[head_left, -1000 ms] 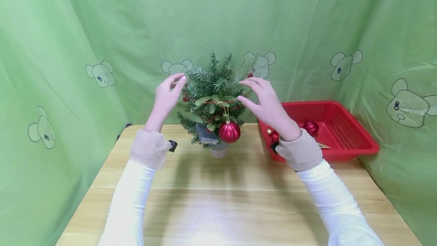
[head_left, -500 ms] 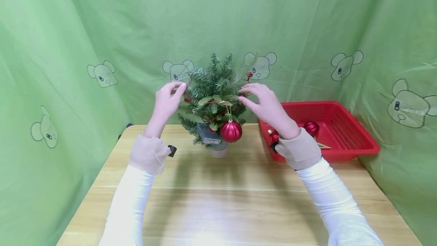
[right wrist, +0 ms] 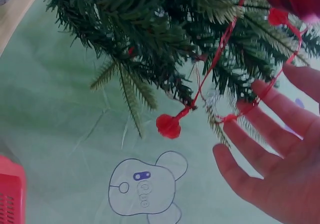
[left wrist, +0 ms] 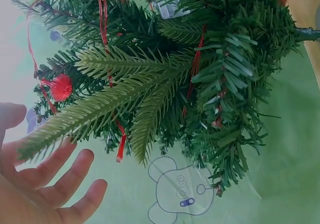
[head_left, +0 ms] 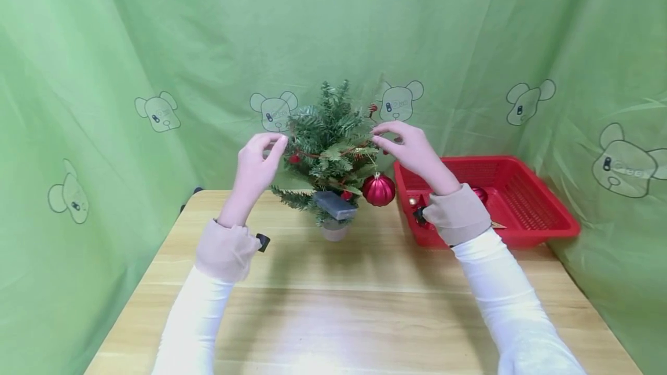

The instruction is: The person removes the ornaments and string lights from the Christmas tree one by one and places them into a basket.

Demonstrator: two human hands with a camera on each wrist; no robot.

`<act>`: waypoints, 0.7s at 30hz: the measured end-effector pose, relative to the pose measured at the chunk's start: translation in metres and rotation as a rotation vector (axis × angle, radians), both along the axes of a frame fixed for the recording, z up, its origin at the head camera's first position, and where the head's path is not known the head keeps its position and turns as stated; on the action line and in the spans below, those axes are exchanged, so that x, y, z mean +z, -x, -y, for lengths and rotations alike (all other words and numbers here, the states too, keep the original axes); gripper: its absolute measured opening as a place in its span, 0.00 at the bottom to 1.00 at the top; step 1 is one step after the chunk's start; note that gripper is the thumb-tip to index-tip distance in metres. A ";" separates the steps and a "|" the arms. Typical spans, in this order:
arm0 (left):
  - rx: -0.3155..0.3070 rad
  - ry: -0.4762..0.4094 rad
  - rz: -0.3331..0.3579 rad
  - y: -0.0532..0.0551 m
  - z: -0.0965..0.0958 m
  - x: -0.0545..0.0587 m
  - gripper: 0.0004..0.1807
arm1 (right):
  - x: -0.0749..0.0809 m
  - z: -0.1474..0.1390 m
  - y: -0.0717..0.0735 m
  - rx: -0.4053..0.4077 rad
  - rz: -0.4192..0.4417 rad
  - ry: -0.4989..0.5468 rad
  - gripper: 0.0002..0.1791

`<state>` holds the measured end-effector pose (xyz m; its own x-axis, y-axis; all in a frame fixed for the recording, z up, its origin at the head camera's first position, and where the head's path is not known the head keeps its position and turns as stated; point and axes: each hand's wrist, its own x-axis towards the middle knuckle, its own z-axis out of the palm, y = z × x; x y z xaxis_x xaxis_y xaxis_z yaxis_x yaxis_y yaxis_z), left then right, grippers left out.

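A small artificial Christmas tree point(head_left: 333, 120) stands in a pale pot point(head_left: 334, 232). Red wire point(right wrist: 225, 41) with red bobbles point(right wrist: 169, 126) winds through its branches. From its right side hangs a ribbed red bauble point(head_left: 378, 190); a dark rectangular box point(head_left: 335, 205) sits low on the front. My left hand point(head_left: 256, 164) is at the tree's left, fingers spread behind a light-green branch tip point(left wrist: 90, 121) in the left wrist view, thumb apart. At the right side, my right hand point(head_left: 411, 146) has its fingers loosely extended, the red wire running across the fingertips in the right wrist view.
A red plastic basket point(head_left: 542, 201) stands on the wooden table point(head_left: 312, 305) at the right, holding a small gold ball point(head_left: 413, 201) and red ornaments, partly behind my right sleeve. Green curtain point(head_left: 208, 33) with mouse-head drawings encloses the table's back and sides.
The tree has turned: the bauble and box have swung to the right. My left hand has moved slightly down; the right hand has shifted slightly right.
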<state>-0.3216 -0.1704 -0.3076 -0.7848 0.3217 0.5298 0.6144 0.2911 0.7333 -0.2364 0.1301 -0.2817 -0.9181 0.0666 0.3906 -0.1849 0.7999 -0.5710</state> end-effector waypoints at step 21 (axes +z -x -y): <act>0.022 -0.083 -0.052 -0.003 -0.006 -0.004 0.18 | 0.004 -0.016 -0.002 0.058 -0.092 0.124 0.19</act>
